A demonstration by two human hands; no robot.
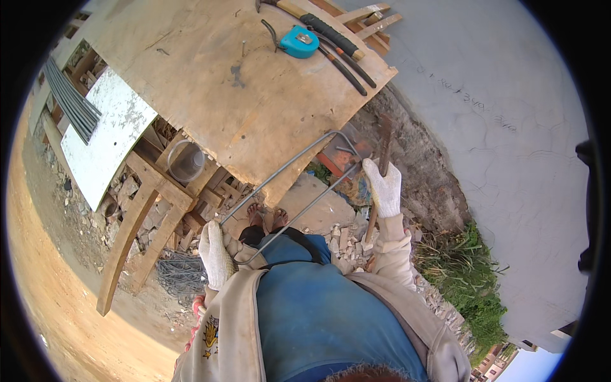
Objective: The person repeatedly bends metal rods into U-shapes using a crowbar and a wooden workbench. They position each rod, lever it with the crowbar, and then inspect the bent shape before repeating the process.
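Note:
A long rectangular loop bent from grey steel rod stretches from near my body to the corner of the wooden worktop. My left hand, in a white glove, is closed around its near left end. My right hand, also gloved, is wrapped around a rusty brown bar that stands out above and below the fist. The loop's far right corner lies beside my right thumb; whether they touch I cannot tell. One short bent rod end shows inside that far corner.
The plywood worktop carries a turquoise tape measure, pincers and a hammer. At left are steel rods, a white board, a clear plastic cup and stacked wire frames. A grey wall bounds the right.

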